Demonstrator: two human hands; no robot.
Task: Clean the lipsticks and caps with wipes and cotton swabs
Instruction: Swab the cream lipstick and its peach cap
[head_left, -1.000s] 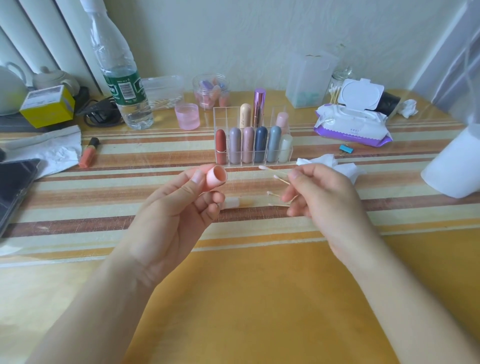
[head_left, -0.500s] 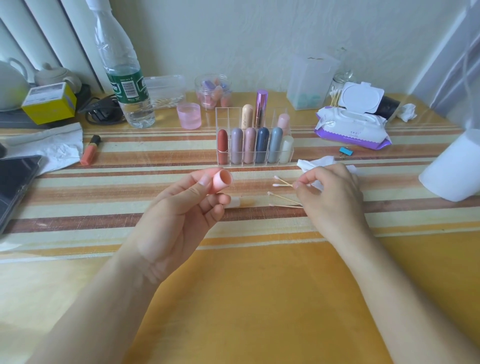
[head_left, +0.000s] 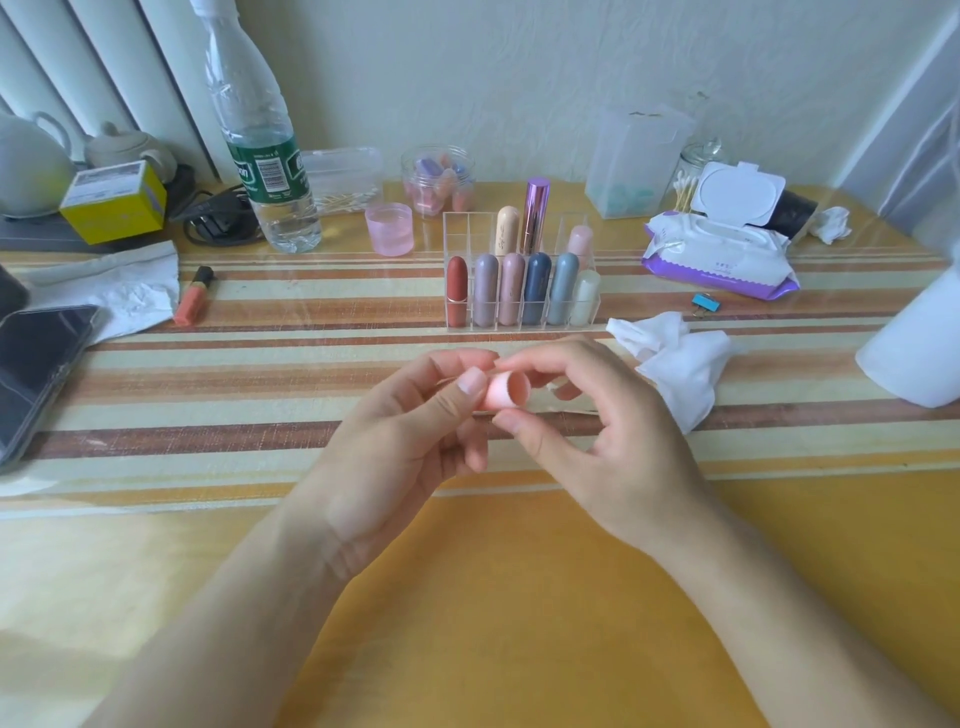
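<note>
A small pink lipstick cap (head_left: 511, 389) is held above the striped table, its open end facing me. My left hand (head_left: 405, 441) grips it between thumb and fingers. My right hand (head_left: 613, 457) meets it from the right, thumb under and forefinger over the cap's rim. A clear organizer (head_left: 462, 234) behind holds several capped lipsticks. A crumpled used wipe (head_left: 680, 364) lies to the right. The purple wipes pack (head_left: 722, 260) sits with its lid open, beside a jar of cotton swabs (head_left: 685, 182). Any swabs on the table are mostly hidden behind my hands.
An orange lipstick (head_left: 192, 301) lies at left near a tissue and a phone (head_left: 36, 364). A water bottle (head_left: 265, 171), a pink cup (head_left: 389, 228) and small jars stand at the back. A white roll (head_left: 914, 348) is at the right edge.
My right hand left the cotton swabs on the table and moved left to the cap. My left hand kept holding the cap.
</note>
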